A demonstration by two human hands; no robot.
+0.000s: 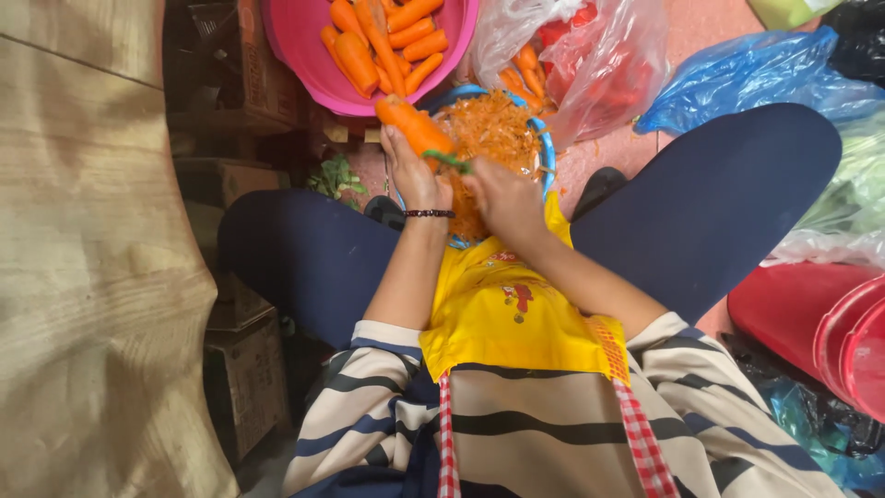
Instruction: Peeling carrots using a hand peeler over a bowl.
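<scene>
left hand (412,175): fingers clenched round a carrot (412,124), held over the blue bowl (546,146)
right hand (502,198): fingers gripping a green-handled peeler (450,161) against the carrot
bowl: heaped with orange peelings (487,129)
pink basin (304,55): peeled carrots, beyond
tip: likely best to stroke away from the holding thumb, turning the carrot

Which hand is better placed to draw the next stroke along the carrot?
Right, probably. The right hand grips the green-handled tool against the carrot, over the blue bowl of shreds. The left hand is occupied holding the carrot.
</scene>
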